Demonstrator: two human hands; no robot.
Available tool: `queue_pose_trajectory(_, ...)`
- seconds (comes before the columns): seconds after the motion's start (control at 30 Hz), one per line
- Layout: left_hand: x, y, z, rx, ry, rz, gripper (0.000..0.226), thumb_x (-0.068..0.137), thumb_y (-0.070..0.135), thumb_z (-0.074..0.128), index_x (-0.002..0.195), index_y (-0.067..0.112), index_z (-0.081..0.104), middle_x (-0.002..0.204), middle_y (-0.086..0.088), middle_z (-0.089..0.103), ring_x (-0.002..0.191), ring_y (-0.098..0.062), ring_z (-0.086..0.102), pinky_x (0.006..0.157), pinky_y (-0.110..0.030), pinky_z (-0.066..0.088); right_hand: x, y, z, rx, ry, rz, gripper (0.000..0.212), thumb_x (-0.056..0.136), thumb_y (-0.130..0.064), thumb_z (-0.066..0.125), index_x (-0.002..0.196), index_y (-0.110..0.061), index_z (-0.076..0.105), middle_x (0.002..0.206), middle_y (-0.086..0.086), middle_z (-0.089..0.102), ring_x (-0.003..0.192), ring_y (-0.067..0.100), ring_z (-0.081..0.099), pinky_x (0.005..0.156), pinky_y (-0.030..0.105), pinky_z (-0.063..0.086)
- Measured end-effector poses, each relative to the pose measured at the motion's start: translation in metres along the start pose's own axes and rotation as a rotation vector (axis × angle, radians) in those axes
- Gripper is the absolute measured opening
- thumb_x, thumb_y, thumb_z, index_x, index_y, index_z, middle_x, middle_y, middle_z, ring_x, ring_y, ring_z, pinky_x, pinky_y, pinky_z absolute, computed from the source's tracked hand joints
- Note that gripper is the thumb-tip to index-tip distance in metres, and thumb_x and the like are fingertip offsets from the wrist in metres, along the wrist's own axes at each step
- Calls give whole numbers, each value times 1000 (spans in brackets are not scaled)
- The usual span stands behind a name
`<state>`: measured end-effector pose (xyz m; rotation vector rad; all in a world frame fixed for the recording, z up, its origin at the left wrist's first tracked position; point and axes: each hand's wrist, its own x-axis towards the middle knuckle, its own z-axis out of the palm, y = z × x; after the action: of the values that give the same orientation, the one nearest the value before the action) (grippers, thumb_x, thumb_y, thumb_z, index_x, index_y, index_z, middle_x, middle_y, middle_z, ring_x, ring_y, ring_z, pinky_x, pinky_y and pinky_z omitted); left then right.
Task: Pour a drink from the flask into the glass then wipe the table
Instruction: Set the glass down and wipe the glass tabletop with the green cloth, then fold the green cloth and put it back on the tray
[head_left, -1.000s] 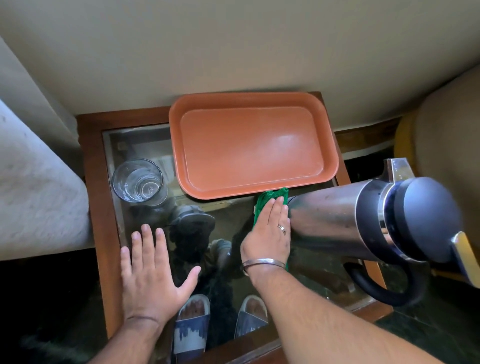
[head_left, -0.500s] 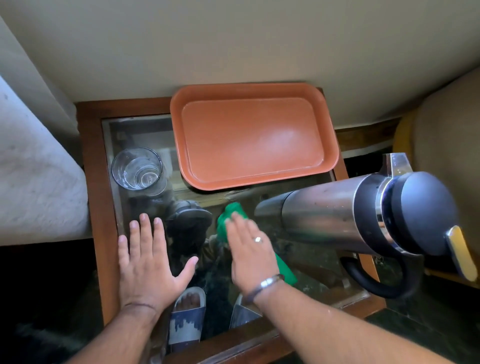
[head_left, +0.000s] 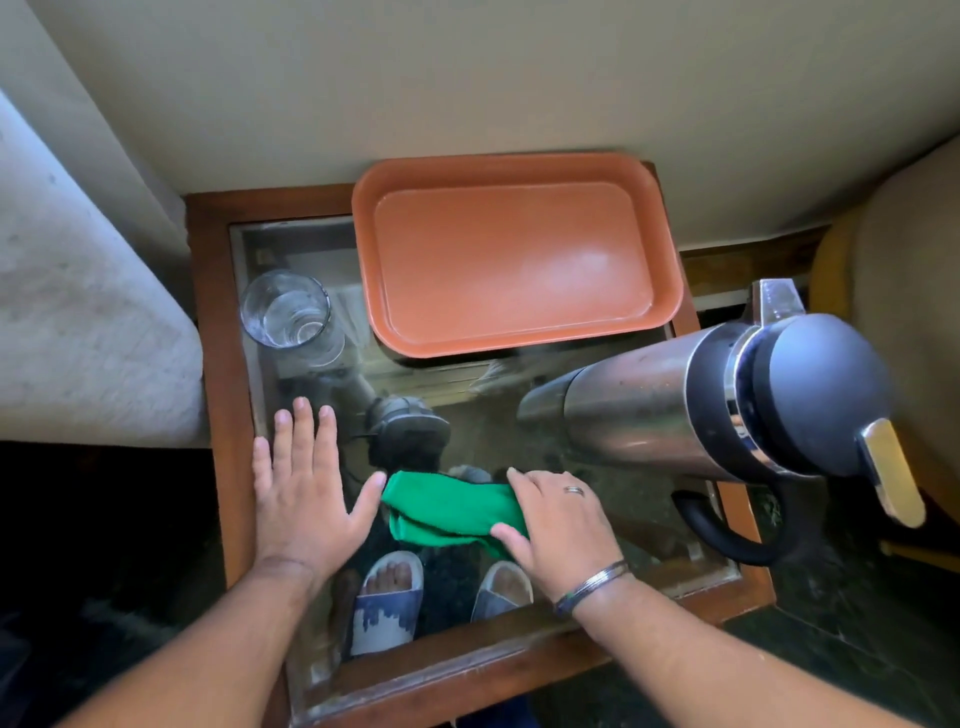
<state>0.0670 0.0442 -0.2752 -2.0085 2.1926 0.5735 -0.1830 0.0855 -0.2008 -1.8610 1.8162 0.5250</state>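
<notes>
Green cloth (head_left: 449, 512) under right hand (head_left: 558, 525) fingers, left hand (head_left: 301, 499) splayed flat, flask (head_left: 675, 410) seemingly unlabelled

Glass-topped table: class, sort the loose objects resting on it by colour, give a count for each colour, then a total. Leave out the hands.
Orange: 1, the tray
Green: 1, the cloth
Clear: 1, the drinking glass
Steel and black: 1, the flask
Total: 4

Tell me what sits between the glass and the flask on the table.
Head view: only the tray's near edge; otherwise bare glass tabletop between glass and flask.
</notes>
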Motion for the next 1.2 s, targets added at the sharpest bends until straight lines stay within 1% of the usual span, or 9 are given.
queue_pose_trajectory(0.1,-2,12,-24,-184,43,45,75,96,55,34,155,8,37,165,-14,29,155,-32,21,126,-52,11,1,-9,-7,-40,-91,-45,57,82,-58,61,128,-26,54,117,0,58,110,23,54,99,40,42)
queue_pose_trajectory(0.17,-5,25,-41,-189,35,335,68,97,53,36,150,11,47,156,-10,47,148,-31,39,123,-50,20,3,-18,-14,10,-97,-57,46,78,-53,69,115,-27,60,110,0,56,105,23,54,92,39,45)
queue_pose_trajectory(0.3,1,48,-66,-114,-484,559,60,95,60,47,145,27,49,145,5,57,137,-19,50,113,-40,42,-1,-26,-37,117,-73,-66,31,79,-24,70,105,-24,53,108,1,58,100,26,58,84,39,48)
queue_pose_trajectory(0.43,11,62,-99,-15,-628,587,19,96,49,55,101,30,55,93,11,61,85,-13,60,77,-35,51,-7,-22,-70,135,-76,-45,34,81,-18,67,108,-21,46,103,6,66,91,29,63,80,40,50)
queue_pose_trajectory(0.6,24,74,-155,-52,-567,458,12,97,32,59,108,28,55,100,5,66,91,-20,62,81,-39,51,-3,-22,-125,153,-265,-56,53,75,-36,78,116,-21,49,104,4,65,92,28,65,80,37,54)
queue_pose_trajectory(0.7,35,83,-192,15,-494,429,8,96,27,60,104,28,61,99,5,67,95,-20,63,82,-39,52,6,-24,-167,122,-327,-108,38,73,-38,81,100,-19,63,90,2,64,89,26,65,75,30,48)
queue_pose_trajectory(0.8,57,92,-231,21,-280,382,6,94,23,61,97,28,63,96,3,68,95,-21,64,79,-38,52,25,-21,-218,120,-215,-119,32,77,-39,78,100,-19,69,86,0,62,82,22,60,71,26,42)
queue_pose_trajectory(1.0,113,106,-234,50,-9,323,26,92,28,63,117,23,60,116,-6,68,111,-30,63,82,-37,47,90,3,-239,-86,202,-147,25,88,-21,61,113,-19,57,105,12,67,97,34,63,73,35,45)
queue_pose_trajectory(1.2,128,99,-142,303,-313,355,33,91,22,52,123,19,59,124,-9,64,120,-29,57,107,-45,40,136,9,-168,-234,-329,-90,56,84,-10,56,139,-16,48,139,16,52,123,33,53,101,37,43)
